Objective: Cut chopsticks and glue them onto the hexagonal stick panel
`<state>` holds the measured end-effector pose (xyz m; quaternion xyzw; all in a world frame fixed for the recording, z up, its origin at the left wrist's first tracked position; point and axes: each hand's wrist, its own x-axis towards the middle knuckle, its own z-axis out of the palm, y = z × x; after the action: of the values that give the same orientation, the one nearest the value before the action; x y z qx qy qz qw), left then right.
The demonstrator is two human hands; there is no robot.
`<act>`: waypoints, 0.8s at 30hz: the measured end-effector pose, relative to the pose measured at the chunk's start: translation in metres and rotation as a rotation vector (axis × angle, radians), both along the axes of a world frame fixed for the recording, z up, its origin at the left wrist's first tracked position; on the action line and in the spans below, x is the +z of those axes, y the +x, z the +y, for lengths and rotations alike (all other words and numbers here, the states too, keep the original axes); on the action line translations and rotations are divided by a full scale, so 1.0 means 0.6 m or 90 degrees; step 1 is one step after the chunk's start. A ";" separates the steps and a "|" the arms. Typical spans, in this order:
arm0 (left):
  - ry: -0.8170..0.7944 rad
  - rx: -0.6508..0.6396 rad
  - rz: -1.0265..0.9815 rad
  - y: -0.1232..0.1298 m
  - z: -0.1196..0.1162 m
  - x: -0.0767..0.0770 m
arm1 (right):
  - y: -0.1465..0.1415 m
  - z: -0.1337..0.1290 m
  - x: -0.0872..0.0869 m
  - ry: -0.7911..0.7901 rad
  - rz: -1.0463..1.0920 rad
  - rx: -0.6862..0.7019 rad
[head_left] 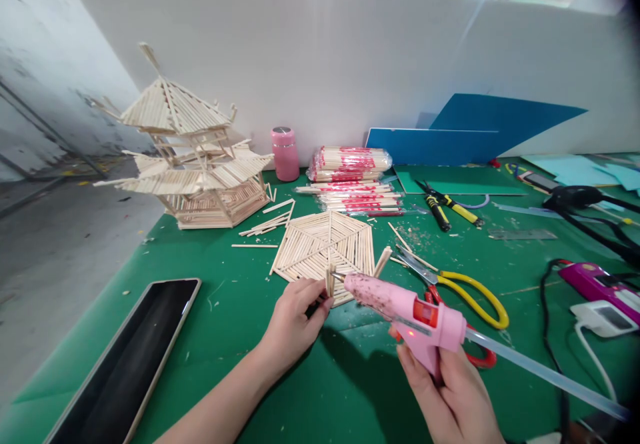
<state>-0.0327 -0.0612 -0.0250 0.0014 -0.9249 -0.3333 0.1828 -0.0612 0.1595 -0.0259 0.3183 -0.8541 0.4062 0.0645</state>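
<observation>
A hexagonal panel of pale wooden sticks (310, 241) lies flat on the green table. At its near edge my left hand (300, 314) pinches short upright sticks (330, 281) between thumb and fingers. My right hand (443, 391) is wrapped round the handle of a pink glue gun (400, 304), whose metal tip points left, close beside those upright sticks. A long clear glue stick (540, 367) runs out of the gun's back. Another small upright stick piece (383, 261) stands at the panel's right edge.
A stick pagoda (195, 164) stands at the back left, beside a pink bottle (285, 154). Bagged sticks (350, 164) lie behind the panel. Scissors (470, 291), pliers (450, 207) and a power strip (600, 287) are on the right. A phone (125, 364) lies at the front left.
</observation>
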 end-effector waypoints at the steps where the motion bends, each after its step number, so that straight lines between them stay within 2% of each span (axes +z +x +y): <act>1: -0.002 0.001 0.001 0.000 0.000 0.000 | 0.000 -0.001 0.001 0.002 0.000 0.002; 10: -0.006 0.004 0.013 -0.001 -0.001 -0.005 | -0.001 -0.010 0.023 -0.020 0.054 -0.026; 24: -0.008 0.000 0.005 -0.001 -0.001 -0.003 | 0.000 -0.005 0.009 -0.019 0.036 0.004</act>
<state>-0.0335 -0.0616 -0.0269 -0.0009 -0.9262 -0.3274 0.1867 -0.0611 0.1564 -0.0205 0.3311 -0.8447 0.4102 0.0921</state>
